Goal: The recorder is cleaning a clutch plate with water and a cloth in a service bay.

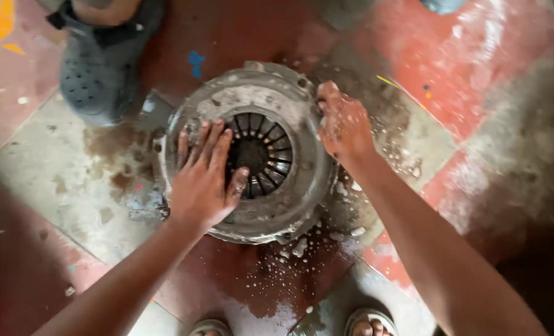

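Below, flat on the wet tiled floor [72,180] between both arms, a round clutch pressure plate [252,214], left hand [203,180] spread open and pressed on its spring fingers, right hand [344,124] curled over the far right rim, grey clog [93,74] beyond.

The clutch plate [252,152] fills the middle of the wet floor [59,180], with the left hand [203,177] flat across its left half and the right hand [344,124] gripping its right rim, so only the far and near rims lie bare. A grey shoe [96,68] crowds the far-left approach, and sandalled toes [367,323] stand near the plate's close edge. Open floor lies left and right of the plate
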